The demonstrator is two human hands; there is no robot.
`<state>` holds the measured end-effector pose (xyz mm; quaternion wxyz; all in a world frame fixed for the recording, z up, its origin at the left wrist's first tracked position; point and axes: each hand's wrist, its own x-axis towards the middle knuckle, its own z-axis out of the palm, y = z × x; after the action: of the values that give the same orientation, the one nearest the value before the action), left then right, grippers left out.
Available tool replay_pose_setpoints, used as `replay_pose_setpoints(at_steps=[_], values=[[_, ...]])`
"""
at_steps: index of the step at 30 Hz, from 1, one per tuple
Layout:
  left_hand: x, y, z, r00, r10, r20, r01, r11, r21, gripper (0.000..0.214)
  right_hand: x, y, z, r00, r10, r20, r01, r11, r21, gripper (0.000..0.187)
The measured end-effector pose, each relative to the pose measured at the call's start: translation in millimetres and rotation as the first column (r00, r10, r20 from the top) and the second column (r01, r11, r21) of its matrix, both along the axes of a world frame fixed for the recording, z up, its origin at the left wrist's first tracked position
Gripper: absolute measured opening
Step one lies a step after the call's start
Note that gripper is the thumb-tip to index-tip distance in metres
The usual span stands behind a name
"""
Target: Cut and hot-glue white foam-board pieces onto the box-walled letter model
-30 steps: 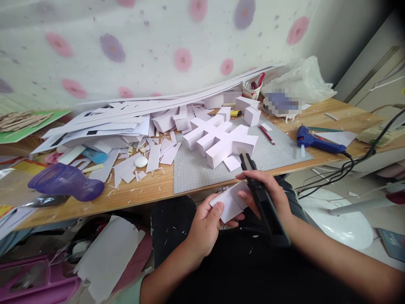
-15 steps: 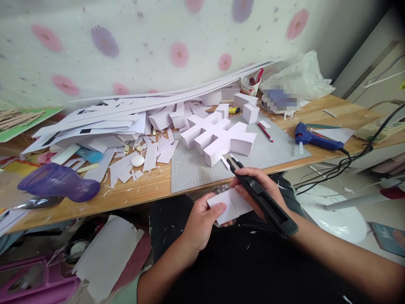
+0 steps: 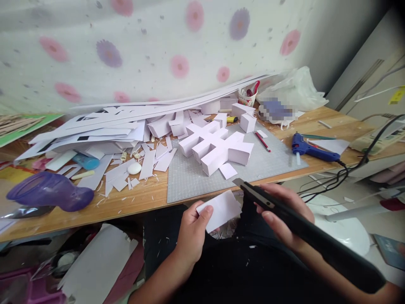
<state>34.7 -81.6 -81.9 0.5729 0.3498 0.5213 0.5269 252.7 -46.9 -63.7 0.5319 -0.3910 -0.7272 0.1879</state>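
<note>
My left hand [image 3: 192,230] pinches a small white card piece [image 3: 220,208] above my lap, just under the table's front edge. My right hand [image 3: 284,215] grips a black utility knife [image 3: 294,226], its blade tip pointing left toward the card's upper right corner, a little apart from it. On the grey cutting mat [image 3: 190,179] stands a white card model [image 3: 215,145] built of joined box shapes, with a small loose card square [image 3: 228,170] beside it.
White card sheets and offcuts [image 3: 110,131] pile up at the table's left and back. A purple plastic container [image 3: 50,196] lies at the left. A blue glue gun [image 3: 311,147] with its cable rests at the right, near a red pencil [image 3: 262,141] and a cup of tools [image 3: 247,96].
My right hand has pulled the knife off the card and swung it lower and to the right. The card now sits in my left hand alone, shifted slightly left.
</note>
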Motion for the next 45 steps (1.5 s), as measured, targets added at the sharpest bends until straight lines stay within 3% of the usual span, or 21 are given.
replay_pose_setpoints(at_steps=[3, 7, 21, 30, 42, 45], values=[[2.2, 2.0, 0.7, 0.996, 0.044, -0.08, -0.043, 0.999, 0.018, 0.03, -12.7, -0.1, 10.8, 0.978, 0.14, 0.155, -0.169, 0.966, 0.195, 0.043], [2.9, 2.7, 0.9, 0.981, 0.087, -0.172, -0.081, 0.996, 0.046, 0.031, -25.5, -1.4, 13.1, 0.959, 0.151, 0.238, -0.221, 0.928, 0.301, 0.044], [-1.2, 0.5, 2.9, 0.961, 0.089, -0.262, -0.068, 0.994, 0.088, 0.029, -32.8, -3.0, 2.9, 0.927, 0.231, 0.297, -0.309, 0.918, 0.25, 0.064], [-0.9, -2.3, 2.4, 0.947, 0.145, -0.286, -0.113, 0.986, 0.124, 0.031, -35.2, -4.9, 9.5, 0.911, 0.215, 0.351, -0.33, 0.892, 0.309, 0.059], [1.9, 0.3, 2.1, 0.942, 0.295, -0.159, -0.275, 0.952, 0.133, 0.032, -26.3, -15.2, 8.1, 0.877, 0.263, 0.402, -0.384, 0.887, 0.257, 0.065], [-2.5, 6.4, 4.1, 0.916, 0.386, -0.114, -0.371, 0.919, 0.133, 0.031, -21.1, -19.9, 4.9, 0.861, 0.302, 0.409, -0.411, 0.887, 0.211, 0.06]])
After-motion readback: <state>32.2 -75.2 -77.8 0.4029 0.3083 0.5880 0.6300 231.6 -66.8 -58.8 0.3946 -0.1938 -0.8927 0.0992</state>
